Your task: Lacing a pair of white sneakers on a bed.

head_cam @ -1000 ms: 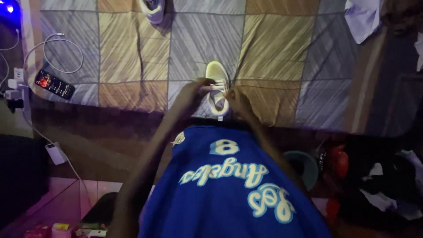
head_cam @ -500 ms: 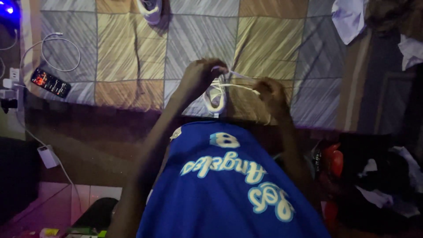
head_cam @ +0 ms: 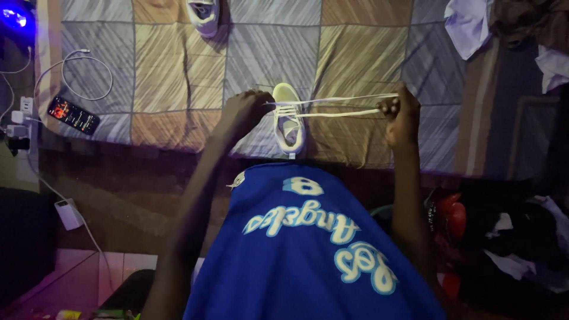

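Rightward, the right hand [head_cam: 401, 115] has drawn the laces [head_cam: 338, 105] taut, fingers pinched shut on them. Left hand [head_cam: 244, 112], curled closed, steadies the pale sneaker [head_cam: 288, 121] on the patchwork bedspread [head_cam: 178, 71]. Even tension seems best.

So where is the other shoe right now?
In the head view the other shoe lies at the top edge, left of centre, on the checked blanket, far above the left hand and the laced shoe.
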